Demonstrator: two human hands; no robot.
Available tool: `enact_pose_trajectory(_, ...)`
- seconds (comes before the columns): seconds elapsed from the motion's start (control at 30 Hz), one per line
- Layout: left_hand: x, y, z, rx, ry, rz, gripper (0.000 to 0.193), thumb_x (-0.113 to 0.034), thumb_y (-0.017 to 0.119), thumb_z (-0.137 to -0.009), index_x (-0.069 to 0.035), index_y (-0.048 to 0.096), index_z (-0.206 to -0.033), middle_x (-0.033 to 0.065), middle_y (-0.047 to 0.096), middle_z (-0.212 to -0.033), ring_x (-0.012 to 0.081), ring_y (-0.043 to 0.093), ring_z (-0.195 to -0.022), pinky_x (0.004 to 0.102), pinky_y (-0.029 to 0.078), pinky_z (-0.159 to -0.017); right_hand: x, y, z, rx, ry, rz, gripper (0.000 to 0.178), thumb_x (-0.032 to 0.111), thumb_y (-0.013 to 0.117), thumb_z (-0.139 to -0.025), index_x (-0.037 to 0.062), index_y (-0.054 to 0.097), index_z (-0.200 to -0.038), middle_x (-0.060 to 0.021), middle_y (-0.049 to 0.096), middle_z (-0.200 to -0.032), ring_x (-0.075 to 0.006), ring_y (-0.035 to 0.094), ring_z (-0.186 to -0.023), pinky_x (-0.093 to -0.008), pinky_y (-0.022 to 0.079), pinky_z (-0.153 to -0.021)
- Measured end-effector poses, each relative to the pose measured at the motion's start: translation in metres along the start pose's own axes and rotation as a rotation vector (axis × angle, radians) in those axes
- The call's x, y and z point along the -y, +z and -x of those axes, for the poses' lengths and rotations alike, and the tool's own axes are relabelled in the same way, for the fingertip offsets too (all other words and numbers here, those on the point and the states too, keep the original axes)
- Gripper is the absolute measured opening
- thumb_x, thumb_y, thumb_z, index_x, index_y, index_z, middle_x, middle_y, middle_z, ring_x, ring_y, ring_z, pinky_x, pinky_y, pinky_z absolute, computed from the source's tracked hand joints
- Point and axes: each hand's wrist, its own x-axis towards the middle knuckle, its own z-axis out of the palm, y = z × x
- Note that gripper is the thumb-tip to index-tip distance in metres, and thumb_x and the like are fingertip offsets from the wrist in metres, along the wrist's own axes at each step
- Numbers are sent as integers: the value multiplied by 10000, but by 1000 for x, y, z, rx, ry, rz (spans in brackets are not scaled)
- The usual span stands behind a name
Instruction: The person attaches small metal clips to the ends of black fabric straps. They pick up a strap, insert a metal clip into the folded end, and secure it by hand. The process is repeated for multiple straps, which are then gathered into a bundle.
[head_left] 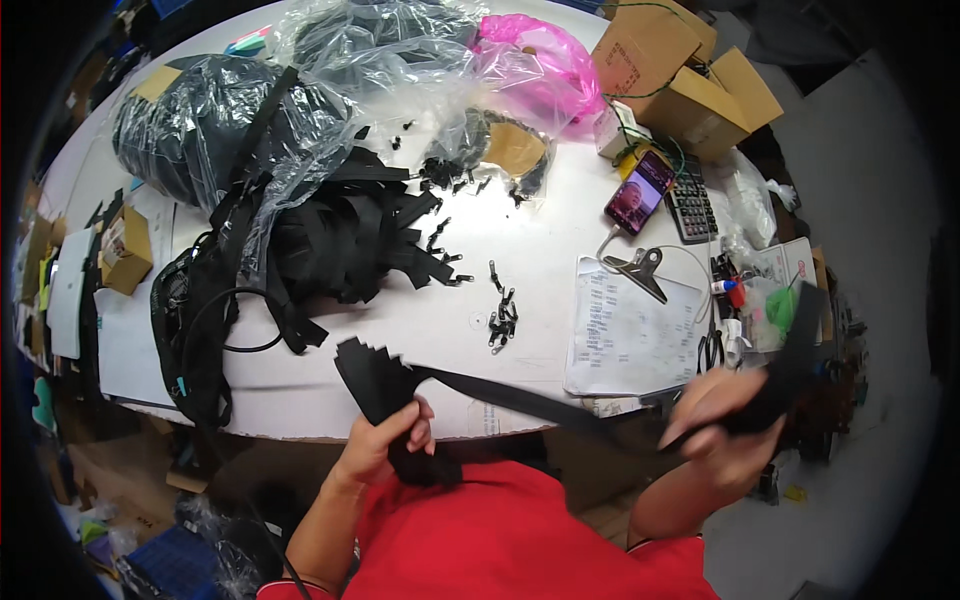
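At lower centre, our left hand [388, 445] clamps black strips [368, 382], probably light, supple, best pinched flat mid-bundle; lower right, our blurred right hand [722, 432] curls its fingers round more.

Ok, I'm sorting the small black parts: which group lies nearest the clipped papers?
The small cluster left of the papers, nearest the table's front edge. The other groups lie farther back, by the heaped black strips and clear bag.

The right hand [735, 458] is blurry, and so is the black strip [798, 345] in it. The left hand [378, 445] covers part of its black bundle [372, 385]. The bottom edge cuts off the red shirt [480, 540].
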Motion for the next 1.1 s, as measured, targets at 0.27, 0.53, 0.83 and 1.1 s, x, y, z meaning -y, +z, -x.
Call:
enact_pose_trajectory(0.27,-39,15,-40,-83,203,-325,284,-254,545,-1038,3,650,-979,87,664,-760,82,504,-614,232,432,-602,-14,12,4,643,127,-742,181,-69,781,-773,-71,717,-943,-168,732,-850,-246,699,-669,-310,529,-600)
enact_pose_trajectory(0.53,-10,35,-24,387,26,-391,305,-245,648,-972,2,610,-1146,74,654,-885,106,556,-730,265,467,-647,-16,46,-5,599,277,-78,147,26,756,-850,17,714,-990,-93,707,-814,-204,721,-770,-315,548,-671)
enact_pose_trajectory(0.83,10,27,-8,168,-14,201,128,-178,612,-998,-69,558,-1039,113,616,-870,250,624,-799,454,534,-771,-122,49,55,149,591,-87,164,180,642,-978,21,610,-1003,20,539,-796,-65,485,-705,-230,410,-638)
enact_pose_trajectory(1.1,32,40,2,-82,69,-153,210,-45,687,-932,-33,592,-1119,33,606,-862,84,553,-699,235,451,-640,-134,100,103,55,596,-35,179,183,530,-1040,13,568,-1003,-30,505,-751,-127,475,-634,-286,404,-572)
